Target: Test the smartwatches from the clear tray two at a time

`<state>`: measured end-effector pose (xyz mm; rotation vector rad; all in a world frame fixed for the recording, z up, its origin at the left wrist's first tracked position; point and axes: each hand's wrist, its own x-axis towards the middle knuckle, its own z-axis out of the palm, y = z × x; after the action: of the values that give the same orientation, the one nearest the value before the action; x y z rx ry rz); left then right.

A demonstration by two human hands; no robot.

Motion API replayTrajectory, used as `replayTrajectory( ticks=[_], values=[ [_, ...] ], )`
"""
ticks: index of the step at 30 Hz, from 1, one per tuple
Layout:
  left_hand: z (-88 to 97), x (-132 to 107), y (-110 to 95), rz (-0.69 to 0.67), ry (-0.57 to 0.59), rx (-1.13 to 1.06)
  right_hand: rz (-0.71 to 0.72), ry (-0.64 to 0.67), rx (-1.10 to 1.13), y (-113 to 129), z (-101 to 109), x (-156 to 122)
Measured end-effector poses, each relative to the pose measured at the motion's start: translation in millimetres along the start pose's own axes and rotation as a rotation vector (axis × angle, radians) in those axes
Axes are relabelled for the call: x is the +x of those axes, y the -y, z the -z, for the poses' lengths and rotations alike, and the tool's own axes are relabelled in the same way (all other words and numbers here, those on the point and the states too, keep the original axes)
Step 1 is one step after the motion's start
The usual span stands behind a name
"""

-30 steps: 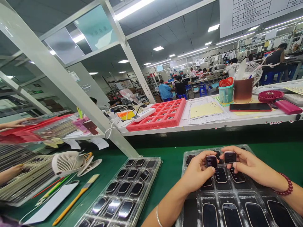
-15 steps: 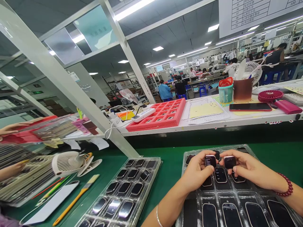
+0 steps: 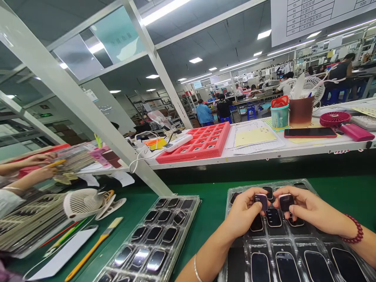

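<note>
My left hand (image 3: 246, 211) grips a strapless smartwatch (image 3: 259, 199) with lit text on its screen; the thumb lies on the glass. A second smartwatch (image 3: 286, 202), its screen mostly dark with faint text, is pinched in my right hand (image 3: 313, 209). Both watches are held side by side, slightly apart, above a clear plastic tray (image 3: 247, 243) of watch bodies. In that tray, one watch (image 3: 274, 217) right below my hands shows a lit menu. Larger dark-screened watches (image 3: 287, 266) fill the nearer row. My fingers and wrists hide part of the tray.
Left of me lies another clear tray (image 3: 197, 203) of watches. Beyond it are a brush (image 3: 93, 247), a white fan (image 3: 84, 203) and a co-worker's hands (image 3: 44, 169). On the shelf ahead stand a red foam tray (image 3: 219, 148), a phone (image 3: 310, 133) and cups (image 3: 301, 111).
My left thumb has moved up onto the left watch's screen, and its displayed text has changed. Faint text now shows on the right watch. The co-worker's hands have shifted at the far left.
</note>
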<state>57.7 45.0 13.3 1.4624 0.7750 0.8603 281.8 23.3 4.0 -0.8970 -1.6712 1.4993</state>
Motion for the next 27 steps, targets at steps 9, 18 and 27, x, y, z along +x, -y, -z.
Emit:
replayTrajectory(
  ticks=[9,18,27],
  values=[
    [-1.2,-0.6,-0.9,-0.010,-0.008,0.006,0.009,-0.013,-0.010,-1.8,0.2,0.3],
    [-1.6,-0.8,-2.3,0.006,-0.017,-0.008,0.010,-0.020,-0.013,-2.4,1.0,0.8],
    [-3.8,-1.5,-4.4,0.018,-0.034,0.003,0.009,-0.035,-0.035,1.2,-1.2,0.5]
  ],
)
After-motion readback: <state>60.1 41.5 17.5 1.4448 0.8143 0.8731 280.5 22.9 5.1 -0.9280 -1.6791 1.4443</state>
